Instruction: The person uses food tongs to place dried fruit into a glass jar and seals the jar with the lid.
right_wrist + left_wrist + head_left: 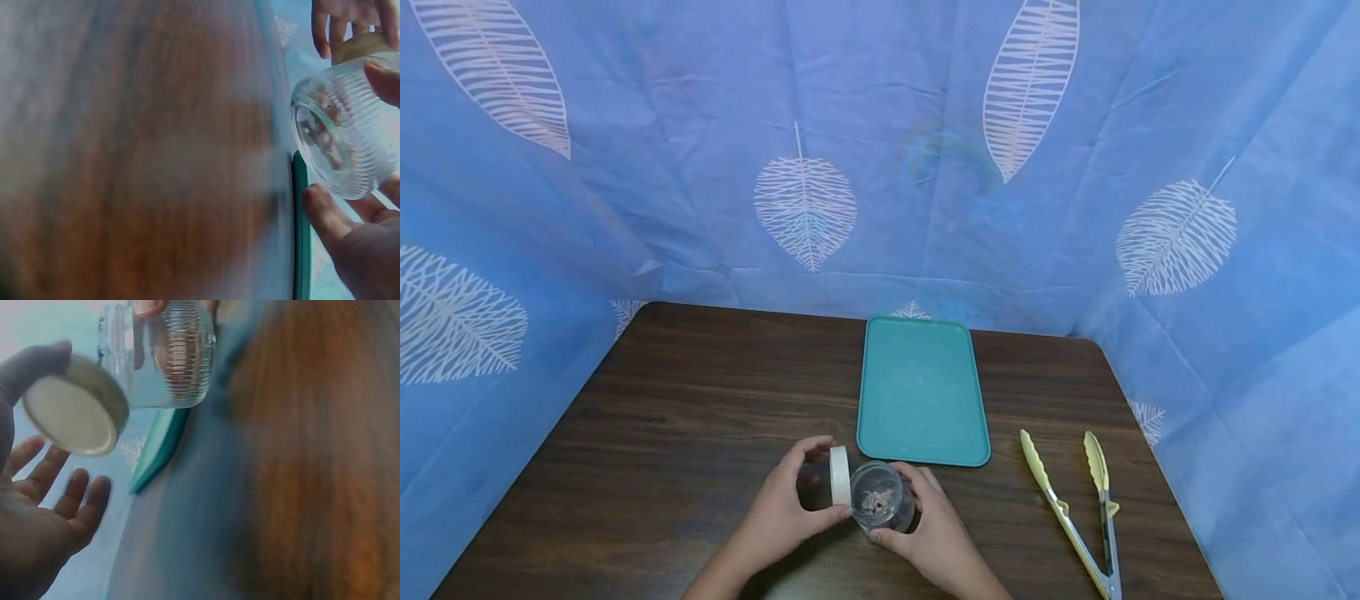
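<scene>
My left hand [775,507] pinches a cream-coloured round lid [840,477] between thumb and fingertips, holding it on edge. In the left wrist view the lid [70,415] shows its flat face. Beside it, my right hand [938,533] grips a clear glass jar [904,507] round its side. The jar's mouth is uncovered and tilted toward the head camera, close to the lid. Small brownish pieces [876,502] lie inside; what they are is too small to make out. Ribbed glass shows on the jar [369,134] in the right wrist view.
A teal rectangular tray [921,392] lies on the dark wooden table [715,392] just beyond the hands. Tongs [1075,533] with pale yellow tips lie spread apart at the right. A blue leaf-printed cloth [700,167] hangs behind and at the sides.
</scene>
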A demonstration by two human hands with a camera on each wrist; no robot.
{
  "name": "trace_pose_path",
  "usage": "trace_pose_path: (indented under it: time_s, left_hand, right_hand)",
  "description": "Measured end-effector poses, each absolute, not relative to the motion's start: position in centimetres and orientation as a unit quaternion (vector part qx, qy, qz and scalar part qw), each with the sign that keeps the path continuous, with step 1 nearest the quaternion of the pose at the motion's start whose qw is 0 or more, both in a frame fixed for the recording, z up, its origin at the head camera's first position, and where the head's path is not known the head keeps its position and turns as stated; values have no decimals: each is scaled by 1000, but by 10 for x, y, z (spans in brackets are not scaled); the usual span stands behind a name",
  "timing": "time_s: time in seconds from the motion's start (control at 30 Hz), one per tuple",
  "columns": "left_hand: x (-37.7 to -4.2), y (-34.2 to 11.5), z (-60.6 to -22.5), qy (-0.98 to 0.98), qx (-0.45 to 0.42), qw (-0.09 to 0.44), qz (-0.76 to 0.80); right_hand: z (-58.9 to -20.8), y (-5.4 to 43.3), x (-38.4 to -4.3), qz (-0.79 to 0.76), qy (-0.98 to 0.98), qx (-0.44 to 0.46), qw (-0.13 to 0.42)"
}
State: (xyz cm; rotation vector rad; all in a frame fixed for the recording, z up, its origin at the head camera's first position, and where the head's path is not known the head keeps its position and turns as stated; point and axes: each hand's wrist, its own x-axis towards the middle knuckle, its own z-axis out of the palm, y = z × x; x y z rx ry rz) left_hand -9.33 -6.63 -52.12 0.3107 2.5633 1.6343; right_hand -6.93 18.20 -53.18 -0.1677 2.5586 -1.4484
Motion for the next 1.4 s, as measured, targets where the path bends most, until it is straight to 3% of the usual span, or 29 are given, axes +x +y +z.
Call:
trace_pose_path:
  time_s: [0.23, 0.47, 0.73, 1.07, 1.23, 1.4]
  left_hand:
    - [-95, -69, -514, 780, 136, 111, 601]
    - [-98, -68, -508, 770, 217, 80, 595]
    - [-95, -65, -496, 793, 234, 75, 557]
    - [-90, -66, -498, 799, 229, 93, 549]
    - [-89, -68, -500, 799, 234, 99, 545]
    - [-89, -74, -499, 810, 272, 95, 510]
  right_hand:
    - [-530, 179, -64, -540, 835, -55, 89]
    - [-523, 174, -57, -542, 838, -53, 40]
    - [-515, 172, -50, -466, 874, -113, -73]
    - [-514, 172, -48, -407, 884, -181, -142]
    - [-515, 173, -49, -397, 883, -202, -149]
    - [-516, 175, -47, -416, 878, -204, -120]
